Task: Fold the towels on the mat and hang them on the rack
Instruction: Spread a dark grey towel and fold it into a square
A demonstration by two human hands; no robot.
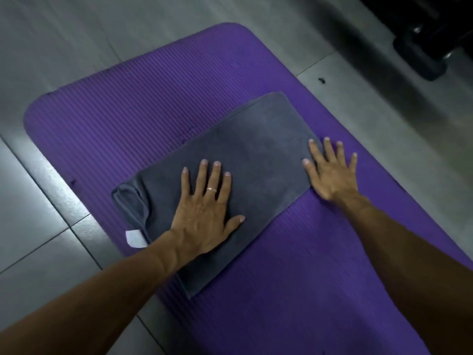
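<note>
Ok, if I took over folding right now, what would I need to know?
Left hand: flat, fingers spread, pressing on the grey towel.
Right hand: flat at the towel's right edge, partly on the purple mat.
The towel lies folded on the mat, its white tag poking out at the left end.
Left to do: finish smoothing or folding, then hang it. The rack is not in view.

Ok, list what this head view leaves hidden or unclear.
- The rack: nowhere in the head view, so its place is unknown.
- Dark objects at the top right: cut by the frame edge, dim and blurred.
- The purple mat: its near end runs off the bottom edge.
- The grey towel: its layer count is hidden by its top layer; the left hand covers part.
- The white tag: any print is too small.
</note>
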